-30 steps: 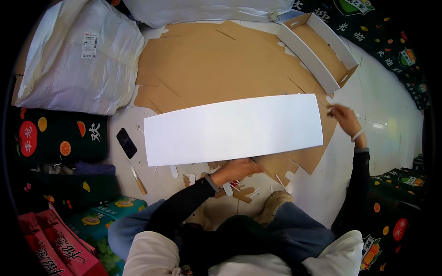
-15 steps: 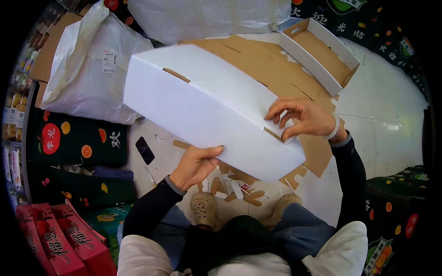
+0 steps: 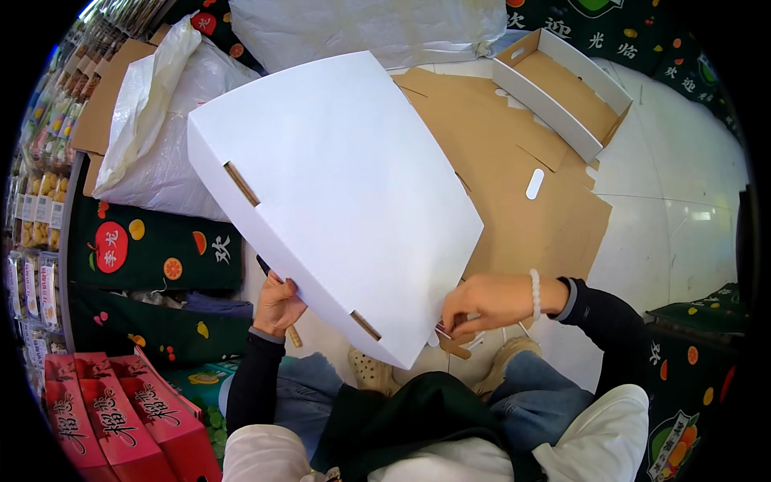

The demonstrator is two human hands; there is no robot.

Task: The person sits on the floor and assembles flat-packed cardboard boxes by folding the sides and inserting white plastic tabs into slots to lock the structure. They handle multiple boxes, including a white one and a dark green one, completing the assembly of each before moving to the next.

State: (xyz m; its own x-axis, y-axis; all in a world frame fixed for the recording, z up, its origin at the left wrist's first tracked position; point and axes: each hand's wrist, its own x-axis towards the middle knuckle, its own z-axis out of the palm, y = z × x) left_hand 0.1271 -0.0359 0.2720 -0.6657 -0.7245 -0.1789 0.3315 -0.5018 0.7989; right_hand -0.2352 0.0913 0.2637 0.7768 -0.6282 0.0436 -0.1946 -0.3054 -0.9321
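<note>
A large white cardboard box [image 3: 337, 185] is tilted in front of me, its broad blank face upward. Two brown-edged slots show along its narrow lower-left side. My left hand [image 3: 279, 305] is closed on that side's lower edge, thumb against the white board. Beside the box's bottom right corner, my right hand [image 3: 486, 304] has its fingers curled into a pinch; what lies between them is too small to make out. Below it, small cardboard scraps [image 3: 456, 347] are partly hidden by the hand and box.
Flat brown cardboard [image 3: 554, 229] covers the floor to the right, with a white oval cutout [image 3: 535, 184] on it. An open white tray-like box [image 3: 554, 96] stands at far right. A plastic-wrapped bundle [image 3: 165, 153], red boxes [image 3: 120, 410] and packed shelves [image 3: 44, 201] line the left.
The white box has turned, showing more of its broad face and bringing its slotted side to the lower left. My right hand left a slot and moved down; my left hand shifted left.
</note>
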